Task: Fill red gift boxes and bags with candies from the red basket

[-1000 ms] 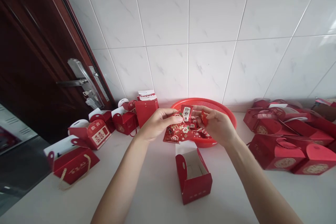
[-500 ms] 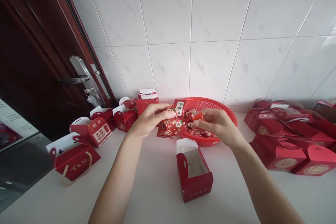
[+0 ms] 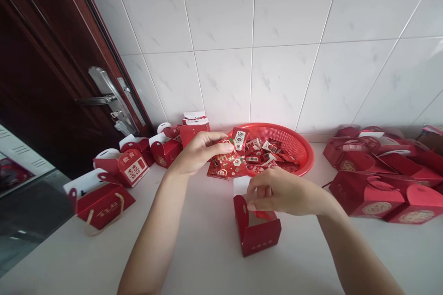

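Note:
Several red candy packets, one with a white label, are pinched in my left hand, just left of the red basket. A red box stands open on the white table in front of me. Over its opening is my right hand, fingers bent downward and closed. A red item shows below those fingers, inside the box; whether they still touch it is unclear. Behind the box, a round red mesh basket holds many small wrapped candies.
Red boxes with flaps and a rope handle line the left side of the table. More red boxes are grouped at the right. A tiled wall rises behind, and a dark door is at the left.
My right hand has moved from the basket down toward me, over the open box, and a red item now shows in the box. My left hand keeps its packets near the same place.

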